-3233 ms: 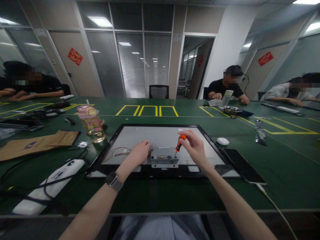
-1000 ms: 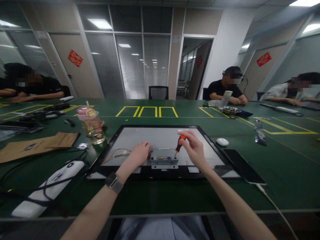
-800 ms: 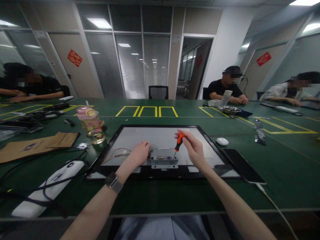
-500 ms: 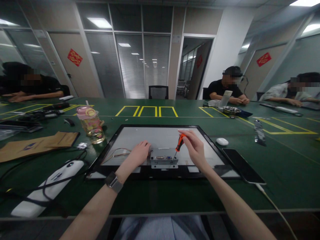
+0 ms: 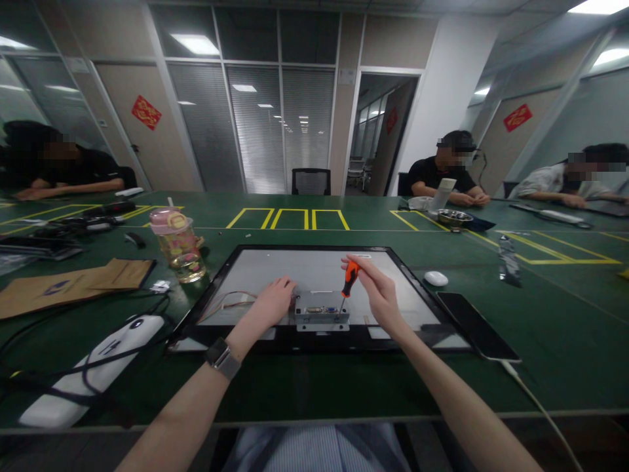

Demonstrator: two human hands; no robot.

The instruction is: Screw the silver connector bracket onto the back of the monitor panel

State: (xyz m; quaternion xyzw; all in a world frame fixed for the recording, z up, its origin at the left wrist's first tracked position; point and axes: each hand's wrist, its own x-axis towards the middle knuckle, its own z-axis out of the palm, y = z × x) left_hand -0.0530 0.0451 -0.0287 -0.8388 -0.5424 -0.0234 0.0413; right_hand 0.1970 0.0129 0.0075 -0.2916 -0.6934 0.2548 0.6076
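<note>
My right hand (image 5: 378, 295) is closed around the handle of an orange-and-black screwdriver (image 5: 350, 278). The screwdriver leans slightly, its shaft reaching down to the right part of a small grey metal box (image 5: 322, 318) with ports along its front. My left hand (image 5: 276, 303), a watch at its wrist, grips the left end of this box; its fingertips are partly hidden. The box sits near the front edge of a flat display panel (image 5: 304, 269), grey-backed with a black frame. Thin wires (image 5: 228, 301) lie on the panel to the left of my left hand.
Left of the panel are a drink bottle (image 5: 177, 246), a paper bag (image 5: 73, 288) and a white power strip (image 5: 93, 373) with black cables. To the right lie a phone (image 5: 476, 324) on a cable and a white case (image 5: 436, 278). Several people sit across the green table.
The screwdriver handle and my right hand have shifted slightly left, and the screwdriver stands a little differently. My left hand and the metal box stay in place.
</note>
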